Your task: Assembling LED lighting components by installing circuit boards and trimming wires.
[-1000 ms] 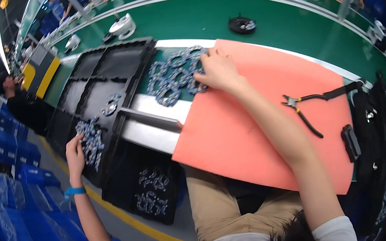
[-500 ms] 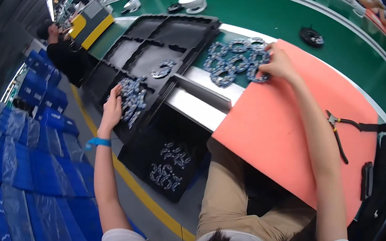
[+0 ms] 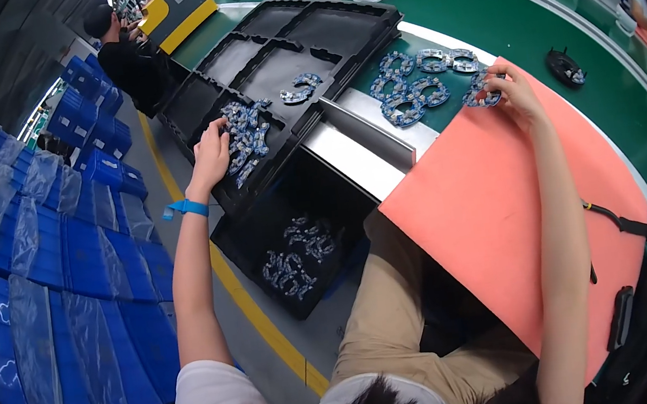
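My left hand (image 3: 211, 155), with a blue band at the wrist, has curled fingers against a pile of C-shaped circuit boards (image 3: 248, 134) in the near compartment of the black divided tray (image 3: 188, 105). Its fingertips are partly hidden, so what they grip cannot be made out. My right hand (image 3: 518, 95) pinches a ring-shaped circuit board (image 3: 479, 91) between thumb and fingers, at the corner of the orange mat (image 3: 467, 175). Left of it, several more ring-shaped boards (image 3: 428, 94) lie grouped on the green worktop. A single C-shaped board (image 3: 300, 88) rests in another tray compartment.
Below the tray, a black bin (image 3: 262, 234) holds more C-shaped boards. Pliers (image 3: 604, 211) lie on the mat, partly behind my right forearm. A dark round part (image 3: 565, 66) sits on the green surface. Blue crates (image 3: 85, 315) stand at left; a person (image 3: 130, 64) is beyond.
The whole view has shifted, moving the scene rightward and up. My right hand has drawn its ring-shaped board slightly away from the group. My left hand stays at the pile, its fingers more curled.
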`<move>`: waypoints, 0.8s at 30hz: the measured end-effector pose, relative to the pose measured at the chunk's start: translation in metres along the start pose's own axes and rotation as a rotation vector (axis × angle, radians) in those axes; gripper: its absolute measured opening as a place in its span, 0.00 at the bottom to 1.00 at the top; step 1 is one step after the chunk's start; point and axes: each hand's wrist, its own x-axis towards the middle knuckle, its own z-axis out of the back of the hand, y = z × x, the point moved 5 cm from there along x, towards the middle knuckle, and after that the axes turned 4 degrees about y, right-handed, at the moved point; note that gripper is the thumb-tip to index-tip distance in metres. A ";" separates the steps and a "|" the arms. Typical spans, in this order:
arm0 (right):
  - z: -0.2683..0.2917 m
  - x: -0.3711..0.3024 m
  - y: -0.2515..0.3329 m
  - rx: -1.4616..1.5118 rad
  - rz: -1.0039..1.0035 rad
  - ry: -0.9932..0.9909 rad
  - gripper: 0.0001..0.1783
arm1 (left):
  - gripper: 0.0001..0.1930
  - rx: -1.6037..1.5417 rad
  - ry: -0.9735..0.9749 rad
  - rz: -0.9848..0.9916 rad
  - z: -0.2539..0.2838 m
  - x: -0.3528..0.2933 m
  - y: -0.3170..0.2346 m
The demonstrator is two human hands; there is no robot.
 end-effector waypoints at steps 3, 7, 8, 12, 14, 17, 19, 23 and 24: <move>0.005 0.001 -0.001 -0.004 0.008 -0.003 0.19 | 0.14 0.004 -0.045 -0.013 0.000 0.002 -0.002; 0.000 0.004 -0.003 0.008 0.022 -0.004 0.18 | 0.14 0.122 -0.062 0.094 0.007 0.001 0.008; 0.004 0.004 -0.004 0.012 0.023 -0.007 0.18 | 0.14 0.139 -0.076 0.130 0.008 0.003 0.008; 0.002 0.009 -0.006 0.020 0.037 0.003 0.17 | 0.15 0.128 -0.026 0.156 0.010 0.001 0.010; 0.003 0.008 -0.006 0.021 0.042 -0.004 0.17 | 0.14 0.200 -0.057 -0.020 0.009 0.001 -0.006; 0.004 0.007 -0.005 -0.001 0.054 -0.005 0.18 | 0.14 0.220 -0.011 -0.027 0.008 0.002 -0.005; 0.003 0.005 -0.003 0.004 0.045 -0.004 0.17 | 0.13 0.231 -0.019 -0.016 0.010 0.003 -0.003; 0.005 0.008 -0.007 -0.008 0.032 -0.015 0.16 | 0.11 0.227 -0.019 -0.002 0.011 0.008 0.002; 0.003 0.008 -0.007 -0.003 0.036 -0.011 0.16 | 0.11 0.228 -0.019 -0.002 0.011 0.010 0.003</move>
